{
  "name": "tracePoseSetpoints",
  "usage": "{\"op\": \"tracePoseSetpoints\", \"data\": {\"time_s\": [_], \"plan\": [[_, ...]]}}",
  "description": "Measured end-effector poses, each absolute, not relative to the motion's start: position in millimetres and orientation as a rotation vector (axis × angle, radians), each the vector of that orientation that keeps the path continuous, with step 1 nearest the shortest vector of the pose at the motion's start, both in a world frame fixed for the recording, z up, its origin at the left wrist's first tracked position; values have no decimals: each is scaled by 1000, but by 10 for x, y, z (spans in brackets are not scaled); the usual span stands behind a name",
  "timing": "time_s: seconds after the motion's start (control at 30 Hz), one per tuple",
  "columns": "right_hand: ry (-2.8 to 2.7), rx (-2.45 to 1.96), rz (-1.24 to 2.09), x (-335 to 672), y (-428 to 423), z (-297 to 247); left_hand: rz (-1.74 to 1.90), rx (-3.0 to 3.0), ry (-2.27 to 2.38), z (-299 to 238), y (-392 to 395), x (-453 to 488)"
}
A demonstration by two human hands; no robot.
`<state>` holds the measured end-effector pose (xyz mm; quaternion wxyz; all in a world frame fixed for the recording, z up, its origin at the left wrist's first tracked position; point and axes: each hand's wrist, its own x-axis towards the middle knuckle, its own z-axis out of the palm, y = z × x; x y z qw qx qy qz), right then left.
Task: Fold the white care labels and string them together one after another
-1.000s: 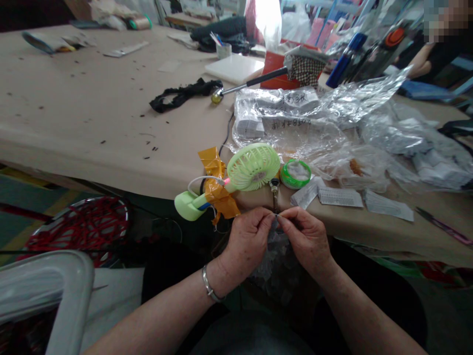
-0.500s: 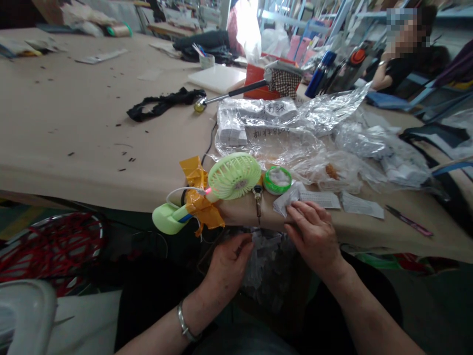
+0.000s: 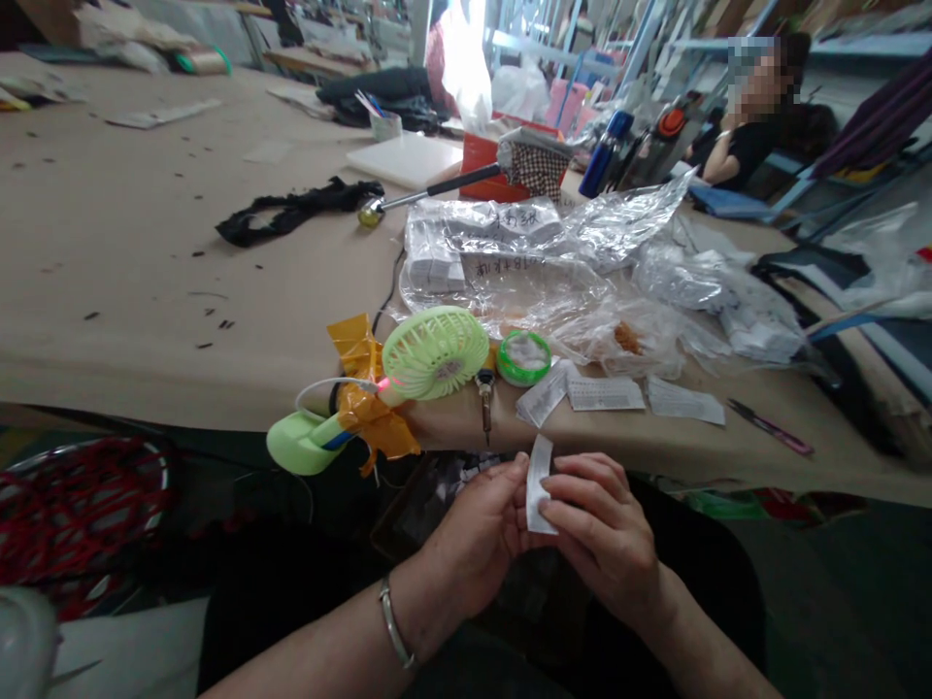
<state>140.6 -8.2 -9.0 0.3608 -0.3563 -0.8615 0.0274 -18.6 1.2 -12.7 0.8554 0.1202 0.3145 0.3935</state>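
Right hand (image 3: pixel 612 534): grip nearly closed, fingers grasping a white strip (image 3: pixel 540 485), which stands slightly tilted between the two hands. Left hand (image 3: pixel 477 529): half curled, thumb beside the strip's left edge; whether its grip also closes on the strip cannot be told. Just beyond the grip, on the tabletop (image 3: pixel 146 272), lie paper labels (image 3: pixel 606 393); farther left are a green-rimmed tub (image 3: pixel 525 378), a metal-tipped tool (image 3: pixel 486 400) and a green fan (image 3: pixel 435 354).

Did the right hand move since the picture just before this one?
Yes. Judged against the green fan, the right hand has come back toward the person, away from the folded papers, and its fingers now touch a white paper strip.
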Motion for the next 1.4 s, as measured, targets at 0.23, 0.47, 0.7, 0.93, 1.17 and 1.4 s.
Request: {"op": "tracePoseSetpoints", "data": {"time_s": [0.23, 0.47, 0.7, 0.93, 1.17, 1.4], "plan": [[-2210, -1138, -15, 1584, 25, -120, 795, 275, 856, -61, 102, -63], [-2235, -1635, -344, 1779, 334, -112, 724, 338, 993, -123, 46, -75], [-2113, -1378, -303, 1881, 302, -219, 700, 330, 991, -121, 38, -94], [-1990, -1185, -128, 1912, 252, -214, 631, 307, 977, -27, 67, -107], [-2206, -794, 222, 1529, -118, -209, 693, 302, 728, -44, 36, -142], [-2302, -730, 159, 1420, -136, -198, 765, 255, 735, -85, 7, -181]]}}
